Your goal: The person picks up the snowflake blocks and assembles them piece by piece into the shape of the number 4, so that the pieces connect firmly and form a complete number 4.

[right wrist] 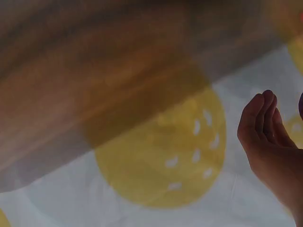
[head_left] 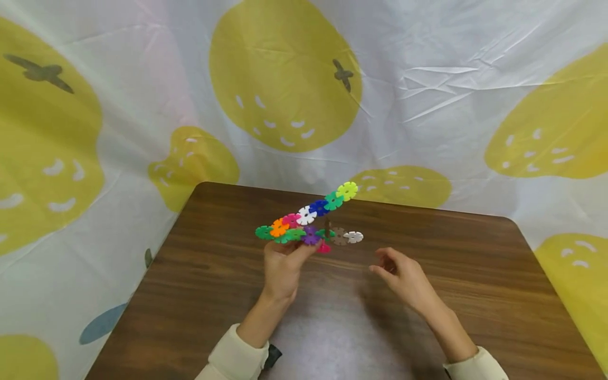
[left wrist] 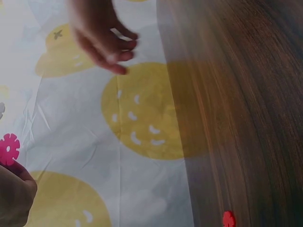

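Note:
My left hand (head_left: pixel 283 266) grips a built piece of notched plastic flower discs from beneath, raised over the table. One row climbs from orange (head_left: pixel 279 227) through pink, white and blue to a yellow-green disc (head_left: pixel 348 191). Below it, a second row includes green, a purple disc (head_left: pixel 311 235), brown and a white disc (head_left: pixel 353 237). A pink disc (left wrist: pixel 8 149) shows above the left fingers in the left wrist view. To the right, apart from the piece, my right hand (head_left: pixel 408 279) holds nothing, its fingers loosely bent; it also appears in the right wrist view (right wrist: pixel 270 142).
Beneath both hands is a dark wood-grain table (head_left: pixel 204 295) with rounded far corners. Behind it hangs a white curtain (head_left: pixel 427 100) printed with yellow fruit. In the left wrist view, a small red disc (left wrist: pixel 229 218) appears at the bottom edge.

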Tool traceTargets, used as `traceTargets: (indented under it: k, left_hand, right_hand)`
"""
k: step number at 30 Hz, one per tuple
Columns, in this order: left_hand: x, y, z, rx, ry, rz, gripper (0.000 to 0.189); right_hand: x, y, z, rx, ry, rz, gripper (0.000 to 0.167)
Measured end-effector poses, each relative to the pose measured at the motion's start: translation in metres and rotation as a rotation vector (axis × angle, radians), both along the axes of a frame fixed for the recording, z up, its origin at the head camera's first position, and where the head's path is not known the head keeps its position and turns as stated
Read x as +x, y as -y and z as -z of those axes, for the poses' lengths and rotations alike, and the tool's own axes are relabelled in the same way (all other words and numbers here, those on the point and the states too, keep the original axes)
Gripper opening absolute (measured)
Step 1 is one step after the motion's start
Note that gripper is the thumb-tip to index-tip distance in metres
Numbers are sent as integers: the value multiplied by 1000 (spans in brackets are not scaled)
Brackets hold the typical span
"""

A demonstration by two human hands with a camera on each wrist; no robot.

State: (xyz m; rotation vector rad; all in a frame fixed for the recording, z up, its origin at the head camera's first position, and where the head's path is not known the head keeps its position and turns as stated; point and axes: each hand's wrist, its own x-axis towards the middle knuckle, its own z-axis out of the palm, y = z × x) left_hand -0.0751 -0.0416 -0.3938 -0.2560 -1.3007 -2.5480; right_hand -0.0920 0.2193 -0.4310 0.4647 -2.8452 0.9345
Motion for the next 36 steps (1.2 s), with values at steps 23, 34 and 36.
traceTargets:
  k: [23,34,36]
  left_hand:
    - [2,1,-4,-2,10,17,42]
    - [4,0,-4,-5,-16,6,39]
    - [5,0,-5,-10,-13,4,40]
  right_hand:
    - [11,80,65,159,-53,-200,64]
    - [-1,107,71,117,-84,-243,66]
    - [-3,111,71,112,-109,-257,65]
